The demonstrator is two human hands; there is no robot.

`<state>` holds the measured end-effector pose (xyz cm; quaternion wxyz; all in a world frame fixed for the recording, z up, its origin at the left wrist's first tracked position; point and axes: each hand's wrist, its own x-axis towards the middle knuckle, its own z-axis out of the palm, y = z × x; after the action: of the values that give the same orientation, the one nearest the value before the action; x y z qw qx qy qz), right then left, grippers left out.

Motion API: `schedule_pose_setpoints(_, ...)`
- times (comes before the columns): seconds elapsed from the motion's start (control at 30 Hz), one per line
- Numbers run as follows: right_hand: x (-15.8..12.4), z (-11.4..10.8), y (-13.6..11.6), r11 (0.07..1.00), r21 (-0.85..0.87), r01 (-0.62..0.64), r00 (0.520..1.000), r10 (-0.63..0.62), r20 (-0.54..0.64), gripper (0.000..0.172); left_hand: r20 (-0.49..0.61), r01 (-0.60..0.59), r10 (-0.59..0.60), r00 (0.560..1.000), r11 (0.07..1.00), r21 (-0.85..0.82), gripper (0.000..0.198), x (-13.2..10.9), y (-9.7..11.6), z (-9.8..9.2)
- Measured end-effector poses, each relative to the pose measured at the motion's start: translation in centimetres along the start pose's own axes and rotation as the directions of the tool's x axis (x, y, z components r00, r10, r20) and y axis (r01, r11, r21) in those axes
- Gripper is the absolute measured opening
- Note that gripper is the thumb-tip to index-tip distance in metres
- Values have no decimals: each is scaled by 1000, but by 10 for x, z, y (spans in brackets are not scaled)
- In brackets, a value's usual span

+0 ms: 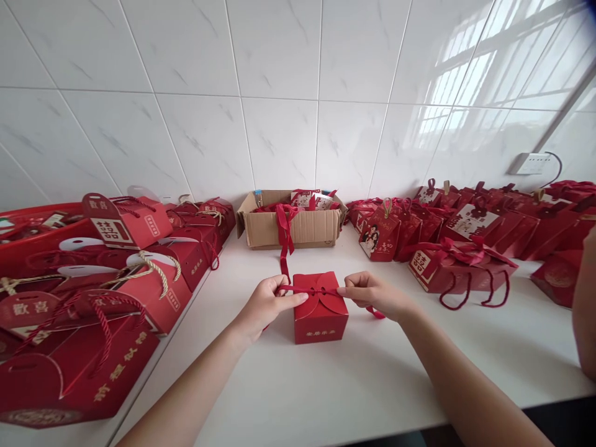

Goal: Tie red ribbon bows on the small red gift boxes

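A small red gift box (321, 320) with gold lettering on its front stands upright on the white table. Its curved top flaps are folded shut, and a dark red ribbon (318, 290) crosses at the slots in the middle of the lid. My left hand (272, 304) pinches one length of the ribbon at the box's left, the thumb reaching over the lid. At the right, my right hand (372, 294) pinches the other length close to the lid's edge. The ribbon looks taut between both hands, and loose ends hang behind them.
An open cardboard box (293, 230) holding ribbons and cards stands by the tiled wall. Several red gift boxes (153, 285) with rope handles crowd the left, beside a red basin (41, 214). More red boxes (465, 264) fill the right. Another person's arm (585, 310) shows at the right edge.
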<state>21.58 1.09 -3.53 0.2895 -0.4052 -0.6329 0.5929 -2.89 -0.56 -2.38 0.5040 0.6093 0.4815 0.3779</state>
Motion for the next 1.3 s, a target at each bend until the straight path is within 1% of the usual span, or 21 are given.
schedule_pose_setpoints(0.1,-4,-5,-1,997,-66,-38,998,41,40,45,19,3,-4,1000,999,45,42,-2,1,-3)
schedule_pose_setpoints(0.17,-6,-8,-2,996,-91,-15,998,21,58,46,18,8,-9,1000,1000,29,36,-4,2,-3)
schedule_pose_setpoints(0.2,-6,-10,-3,997,-76,5,998,-1,63,46,17,12,-12,1000,1000,-1,35,-4,2,-2)
schedule_pose_setpoints(0.23,-7,-10,-4,999,-37,28,998,-26,62,45,26,22,-21,999,999,-40,35,-5,1,-1)
schedule_pose_setpoints(0.3,-8,-9,-6,992,97,86,995,-91,51,40,65,55,-48,997,992,-112,41,-5,0,3)
schedule_pose_setpoints(0.37,-8,-6,-7,962,228,152,986,-163,29,30,72,83,-75,995,991,-105,48,-6,-2,7)
schedule_pose_setpoints(0.4,-9,-4,-8,946,265,184,980,-198,25,25,47,76,-73,996,995,-65,51,-6,-2,9)
schedule_pose_setpoints(0.47,-10,0,-9,926,297,235,966,-257,37,19,-28,2,-1,1000,999,51,55,-7,-2,11)
schedule_pose_setpoints(0.53,-12,3,-12,908,309,282,952,-305,31,18,-54,-88,96,994,986,140,57,-7,0,12)
schedule_pose_setpoints(0.6,-14,4,-15,891,312,329,940,-342,-14,19,-37,-129,137,990,978,165,59,-8,2,10)
schedule_pose_setpoints(0.67,-16,3,-17,883,306,355,933,-354,-61,24,-20,-132,137,990,978,162,58,-8,5,8)
schedule_pose_setpoints(0.7,-17,3,-17,882,305,359,932,-354,-74,25,-19,-141,146,989,976,166,56,-8,7,7)
schedule_pose_setpoints(0.77,-17,2,-16,878,318,357,933,-349,-85,21,-38,-181,190,981,968,175,46,-7,13,8)
schedule_pose_setpoints(0.8,-16,2,-15,877,324,355,934,-346,-88,20,-53,-196,208,977,965,173,39,-6,18,10)
schedule_pose_setpoints(0.87,-14,4,-13,883,315,347,937,-338,-86,25,-71,-208,220,973,966,151,31,-3,29,16)
schedule_pose_setpoints(0.97,-12,8,-12,899,267,346,937,-343,-61,30,-50,-222,231,972,964,148,33,2,47,30)
schedule_pose_setpoints(1.07,-11,13,-14,900,243,361,931,-361,-46,26,-74,-266,290,954,936,231,28,5,60,43)
schedule_pose_setpoints(1.13,-10,16,-14,889,265,374,926,-373,-55,23,-92,-298,336,938,910,287,22,4,65,49)
schedule_pose_setpoints(1.2,-9,19,-14,884,277,377,925,-374,-65,24,-85,-333,377,922,887,320,19,2,67,53)
schedule_pose_setpoints(1.3,-7,22,-14,911,175,374,927,-368,-68,24,-66,-378,421,905,864,332,19,-2,66,52)
